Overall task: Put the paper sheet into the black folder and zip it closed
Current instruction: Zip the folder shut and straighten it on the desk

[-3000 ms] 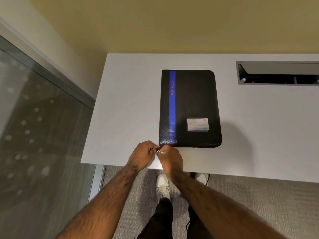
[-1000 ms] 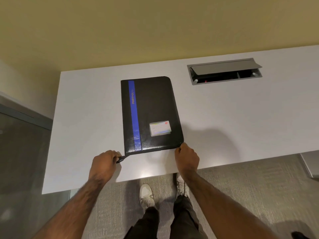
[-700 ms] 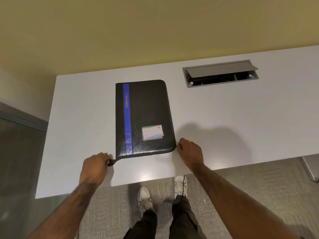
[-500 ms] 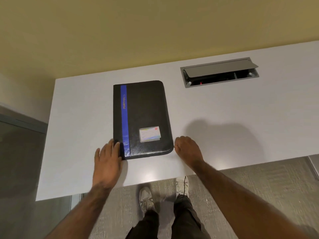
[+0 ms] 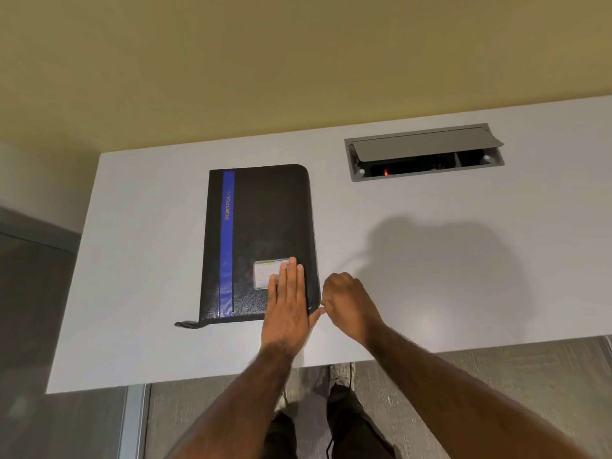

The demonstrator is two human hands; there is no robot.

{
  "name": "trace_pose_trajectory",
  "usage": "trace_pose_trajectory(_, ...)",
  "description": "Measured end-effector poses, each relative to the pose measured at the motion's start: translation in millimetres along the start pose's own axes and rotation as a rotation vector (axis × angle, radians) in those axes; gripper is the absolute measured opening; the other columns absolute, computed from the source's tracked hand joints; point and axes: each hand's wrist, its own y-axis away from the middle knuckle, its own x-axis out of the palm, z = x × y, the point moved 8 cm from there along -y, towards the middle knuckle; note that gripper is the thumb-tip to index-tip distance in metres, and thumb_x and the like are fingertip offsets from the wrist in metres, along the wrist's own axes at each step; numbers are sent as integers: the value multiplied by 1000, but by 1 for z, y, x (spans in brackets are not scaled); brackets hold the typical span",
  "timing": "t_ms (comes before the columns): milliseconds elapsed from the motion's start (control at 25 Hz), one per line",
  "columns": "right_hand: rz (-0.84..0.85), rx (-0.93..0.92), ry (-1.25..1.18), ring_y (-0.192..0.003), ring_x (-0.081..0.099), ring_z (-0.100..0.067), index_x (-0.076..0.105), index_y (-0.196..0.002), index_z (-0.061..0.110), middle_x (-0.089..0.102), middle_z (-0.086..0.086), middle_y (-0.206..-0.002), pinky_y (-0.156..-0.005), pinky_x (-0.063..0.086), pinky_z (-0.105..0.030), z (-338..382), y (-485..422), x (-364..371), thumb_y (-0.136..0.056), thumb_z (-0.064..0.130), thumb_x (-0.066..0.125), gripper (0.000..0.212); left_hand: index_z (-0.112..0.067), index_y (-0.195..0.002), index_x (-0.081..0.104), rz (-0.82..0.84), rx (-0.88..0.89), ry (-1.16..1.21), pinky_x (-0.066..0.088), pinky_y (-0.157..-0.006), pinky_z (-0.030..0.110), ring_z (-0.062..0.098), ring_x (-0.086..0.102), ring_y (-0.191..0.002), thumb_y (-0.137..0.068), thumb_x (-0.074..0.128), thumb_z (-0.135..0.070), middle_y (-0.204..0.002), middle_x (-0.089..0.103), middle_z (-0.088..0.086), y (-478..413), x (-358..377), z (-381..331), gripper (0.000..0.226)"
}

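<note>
The black folder (image 5: 261, 240) lies flat and closed on the white desk (image 5: 430, 260), its long side running away from the person, nearer the desk's left end than its right. A blue stripe (image 5: 227, 243) runs along its left part with the word PORTFOLIO printed in it, and a small card window (image 5: 265, 271) sits on the cover toward the near right corner. A short black tab (image 5: 187, 324) sticks out from the folder's near left corner and rests on the desk. The paper sheet cannot be seen.

The left hand (image 5: 288, 304) lies palm down on the folder's near right part, its grip spread flat with the fingers straight and together, holding nothing; the fingertips overlap the card window. The right hand (image 5: 347, 304) is just beside the folder's near right corner, its grip curled in with finger and thumb pinched at the folder's edge on what looks like a small zip pull (image 5: 320, 303), too small to tell for sure.

Farther back on the right, a grey cable hatch (image 5: 424, 150) is set into the desk, its flap tipped up, with a small red light inside.
</note>
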Motion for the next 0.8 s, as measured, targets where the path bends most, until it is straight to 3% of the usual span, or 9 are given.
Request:
trace_pose_trajectory(200, 24, -61, 91, -76, 62, -15, 69, -87, 20, 68, 2, -86, -70, 52, -30, -2, -6, 0, -79, 35, 78, 19, 0, -158, -10, 49, -24, 37, 6, -126, 53, 38, -14, -155, -105, 3, -50, -166, -20, 22, 4, 13, -10, 74)
trace_pose_trajectory(360, 14, -87, 151, -77, 65, -19, 69, -90, 19, 70, 0, -88, -74, 55, -33, -3, -15, -4, -75, 38, 80, 26, 3, -156, -11, 62, -19, 44, 1, -126, 54, 41, -18, -152, -105, 2, -40, -163, -24, 24, 5, 10, -13, 68)
trace_pose_trajectory(440, 3, -71, 175, -80, 65, -22, 69, -92, 19, 71, -2, -90, -79, 54, -36, -6, -24, -8, -75, 39, 80, 28, 4, -157, -5, 51, -18, 66, 5, -126, 54, 41, -13, -153, -105, 3, -36, -164, -18, 25, 7, 5, -15, 66)
trace_pose_trajectory(600, 21, -31, 225, -99, 63, -25, 66, -106, 20, 69, -5, -109, -97, 46, -44, -13, -53, -12, -87, 42, 67, 29, 6, -154, 24, -5, -24, 128, 28, -121, 55, 41, 18, -152, -104, -10, -30, -164, 16, 27, 9, -9, -16, 71)
trace_pose_trajectory(680, 13, -20, 253, -109, 60, -26, 63, -114, 20, 66, -5, -119, -104, 40, -46, -18, -71, -17, -92, 42, 60, 31, 5, -154, 23, -21, -22, 115, 23, -123, 54, 40, 16, -153, -101, -17, -30, -164, 15, 26, 11, -14, -16, 75)
trace_pose_trajectory(800, -1, 8, 243, -118, 56, -26, 60, -120, 20, 62, -5, -127, -111, 35, -48, -27, -103, -25, -95, 41, 53, 34, 4, -155, 23, -5, -37, 107, 11, -127, 51, 38, 13, -153, -102, 3, -30, -165, 10, 24, 12, -16, -16, 66)
